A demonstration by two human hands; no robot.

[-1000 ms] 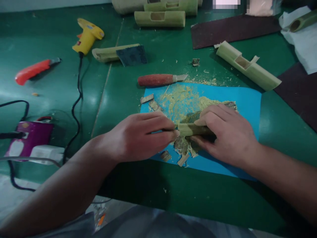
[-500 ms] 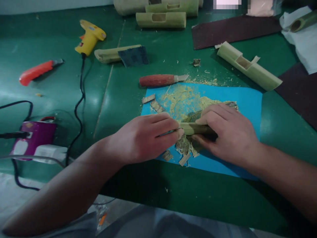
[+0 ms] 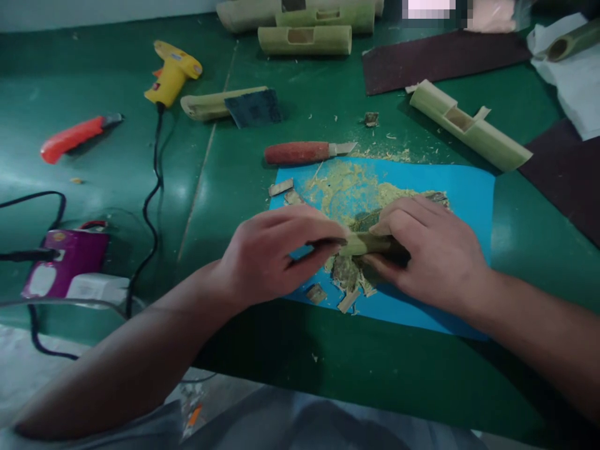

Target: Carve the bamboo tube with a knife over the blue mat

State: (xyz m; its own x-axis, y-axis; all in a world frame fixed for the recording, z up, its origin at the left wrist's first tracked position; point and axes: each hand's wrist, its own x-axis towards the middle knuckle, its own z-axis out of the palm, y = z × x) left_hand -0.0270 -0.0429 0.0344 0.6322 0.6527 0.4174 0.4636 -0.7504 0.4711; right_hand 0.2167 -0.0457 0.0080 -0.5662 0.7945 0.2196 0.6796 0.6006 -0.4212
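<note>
Left hand [image 3: 272, 256] nudged up, grip pinching thin tool [image 3: 323, 242]; right hand [image 3: 431, 256] clasping bamboo piece [image 3: 363, 244].

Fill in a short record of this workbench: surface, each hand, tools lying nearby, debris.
surface: green table with a blue sheet on it
left hand: fingers pinch a slim tool set against the end of the bamboo piece
right hand: grips the bamboo piece over the blue sheet
tools nearby: red-handled knife, yellow glue gun, orange cutter
debris: shavings on the blue sheet
</note>
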